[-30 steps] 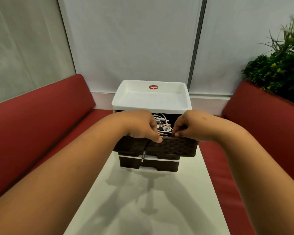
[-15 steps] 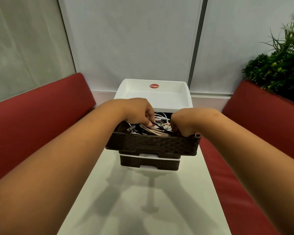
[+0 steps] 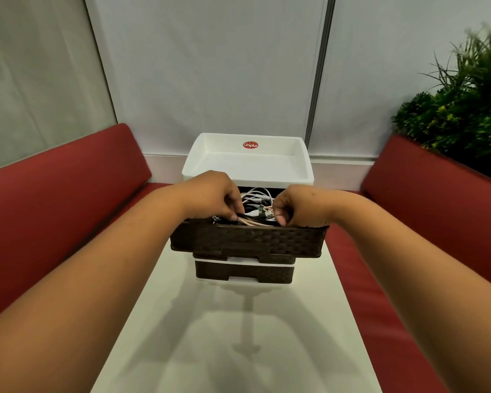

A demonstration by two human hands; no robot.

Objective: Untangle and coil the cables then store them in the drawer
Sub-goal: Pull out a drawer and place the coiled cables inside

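Pink cable (image 3: 253, 221): pinched between thumb and curled fingers (image 3: 233, 212) of the left hand (image 3: 213, 197), just inside the front wall of the drawer (image 3: 247, 239).

Change noted: a second ago a dark cable with a metal plug hung over the drawer front; it now lies wholly inside, and both hands have sunk behind the rim. Judgement: the storing step is close to done, with only tucking and shutting the drawer left.

Right hand (image 3: 301, 205): fingers curled tight, tips pointing down at the front rim, just right of the pink cable. Whether they grip a strand or merely press on the rim cannot be told.

Cables (image 3: 257, 198): white, black and pink strands with a green-tipped plug, heaped between the two hands and running back under the cabinet top. Coiling looks loose at best; the heap reads as still tangled.

Drawer: dark woven plastic, pulled well out toward the person, directly below both sets of fingers.

Second drawer (image 3: 244, 272): same weave, below the first, closed.

Cabinet (image 3: 248, 163): white, tray top with red oval label, beyond the hands.

Worktop (image 3: 238, 336): pale, glossy, carries the cabinet, stretches back from the fingers toward the person.

Benches (image 3: 54, 194): red, either side of the forearms.

Plant (image 3: 465, 114): green, far right of the right hand.
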